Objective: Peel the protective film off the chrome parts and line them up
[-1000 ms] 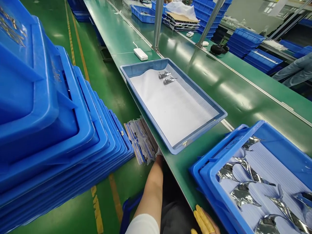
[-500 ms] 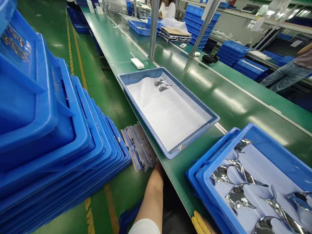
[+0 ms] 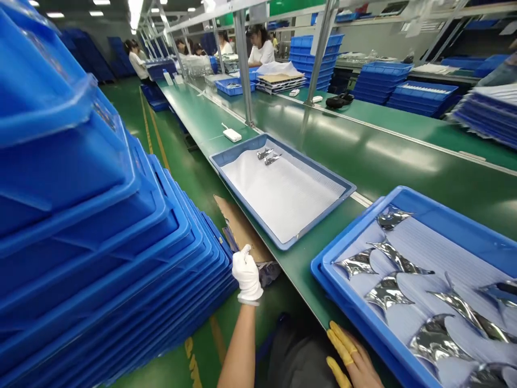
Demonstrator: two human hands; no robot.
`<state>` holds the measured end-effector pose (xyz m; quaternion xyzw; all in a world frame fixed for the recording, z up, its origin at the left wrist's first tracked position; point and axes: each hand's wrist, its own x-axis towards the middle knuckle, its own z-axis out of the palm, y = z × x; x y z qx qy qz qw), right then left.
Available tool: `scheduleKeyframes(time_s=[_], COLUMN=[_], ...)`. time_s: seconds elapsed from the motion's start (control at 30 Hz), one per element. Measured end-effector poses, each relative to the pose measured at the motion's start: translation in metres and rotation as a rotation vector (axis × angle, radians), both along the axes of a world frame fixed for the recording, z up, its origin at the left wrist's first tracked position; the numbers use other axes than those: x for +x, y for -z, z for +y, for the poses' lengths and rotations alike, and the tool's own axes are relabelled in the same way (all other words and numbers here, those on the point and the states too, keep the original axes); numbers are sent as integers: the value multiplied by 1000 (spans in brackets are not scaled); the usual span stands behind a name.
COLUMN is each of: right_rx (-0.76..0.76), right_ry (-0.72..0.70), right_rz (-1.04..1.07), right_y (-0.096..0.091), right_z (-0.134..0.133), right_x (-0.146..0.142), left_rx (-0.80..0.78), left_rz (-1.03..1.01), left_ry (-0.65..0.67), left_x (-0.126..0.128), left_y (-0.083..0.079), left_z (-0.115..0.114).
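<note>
Cardboard sheet (image 3: 246,231): low beside table (image 3: 301,280) edge, near stacked crates (image 3: 161,280). Left hand (image 3: 246,276), white-gloved, curled closed on its near corner. Right hand (image 3: 349,355) by table edge, fingers extended, slightly parted, nothing held.

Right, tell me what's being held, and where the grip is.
The white-gloved left hand appears to hold the flat brown cardboard sheet by its near end; the right hand, with yellow-covered fingers, holds nothing visible.

Two small chrome parts (image 3: 272,159) in one grey-blue tray (image 3: 238,151) — one cardboard sheet (image 3: 242,226)
</note>
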<state>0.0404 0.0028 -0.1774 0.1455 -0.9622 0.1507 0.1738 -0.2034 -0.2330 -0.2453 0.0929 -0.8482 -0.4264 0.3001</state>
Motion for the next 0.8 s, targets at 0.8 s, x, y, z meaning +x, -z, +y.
scheduleKeyframes(time_s=[0.8], right_rx=[-1113], right_ry=[228], right_rz=[-469], right_y=[-285], right_z=[-11], right_x=[-58], left_rx=[-724], left_rz=[889], left_ry=[642], left_x=[200], left_y=[-285], left_z=[91])
